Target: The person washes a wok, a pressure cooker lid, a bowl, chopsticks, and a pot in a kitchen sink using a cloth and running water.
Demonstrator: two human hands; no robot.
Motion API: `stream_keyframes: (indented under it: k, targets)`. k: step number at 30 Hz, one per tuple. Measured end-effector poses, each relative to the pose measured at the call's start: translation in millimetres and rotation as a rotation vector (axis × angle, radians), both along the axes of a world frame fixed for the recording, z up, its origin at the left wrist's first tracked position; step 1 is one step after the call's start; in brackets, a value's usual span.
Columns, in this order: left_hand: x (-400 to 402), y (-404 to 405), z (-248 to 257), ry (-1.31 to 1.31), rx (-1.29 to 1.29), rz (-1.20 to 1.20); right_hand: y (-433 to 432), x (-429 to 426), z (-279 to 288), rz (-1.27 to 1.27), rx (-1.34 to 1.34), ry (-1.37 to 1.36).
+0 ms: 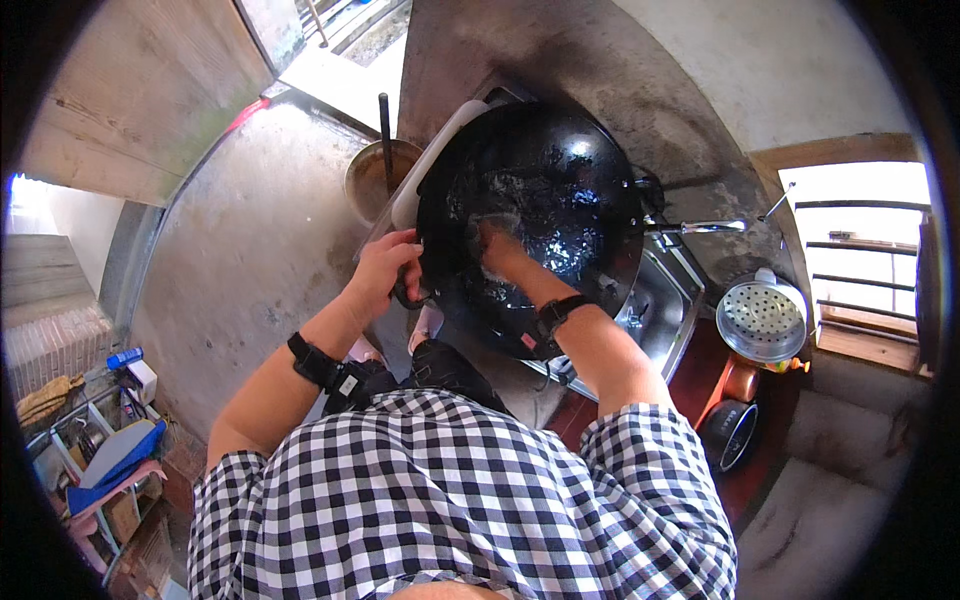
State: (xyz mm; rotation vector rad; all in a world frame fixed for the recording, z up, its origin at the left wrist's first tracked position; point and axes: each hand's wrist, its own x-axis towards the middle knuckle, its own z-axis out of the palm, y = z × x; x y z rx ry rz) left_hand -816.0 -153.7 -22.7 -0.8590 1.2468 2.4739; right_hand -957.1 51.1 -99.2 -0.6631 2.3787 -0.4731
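A large black wok (540, 292), wet and shiny inside, is tilted over a stainless steel sink (664, 300). My left hand (386, 270) grips the wok's dark handle at its left rim. Inside the wok, my right hand (501, 247) presses a greyish scrubber or cloth (499, 223) against the surface; its exact kind is unclear. A long metal handle (697, 226) sticks out beyond the wok's right side. Left of the wok stands a round pan (365, 184) with a dark-handled tool in it, beside a pale translucent container (442, 161).
A perforated metal steamer (761, 319) and a black pot (729, 435) stand on the red surface at right, near a barred window (862, 262). A wooden door (142, 90) is at upper left. A cluttered metal rack (109, 442) stands at lower left.
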Motion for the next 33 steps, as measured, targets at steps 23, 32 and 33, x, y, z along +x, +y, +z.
stream_keyframes:
  k: [23, 32, 33]
  targets:
    - [-21.9, -0.6, 20.3, -0.058, -0.039, -0.103, -15.2, -138.2, -4.9, -0.308, -0.171, 0.248]
    - [-24.3, 3.0, 25.7, -0.11, -0.001, -0.067, 105.8, -124.5, -60.5, -0.336, 0.024, 0.198]
    - [-23.2, 2.9, 23.0, -0.096, 0.01, -0.059, 123.6, -126.8, -65.0, -0.295, 0.115, 0.245]
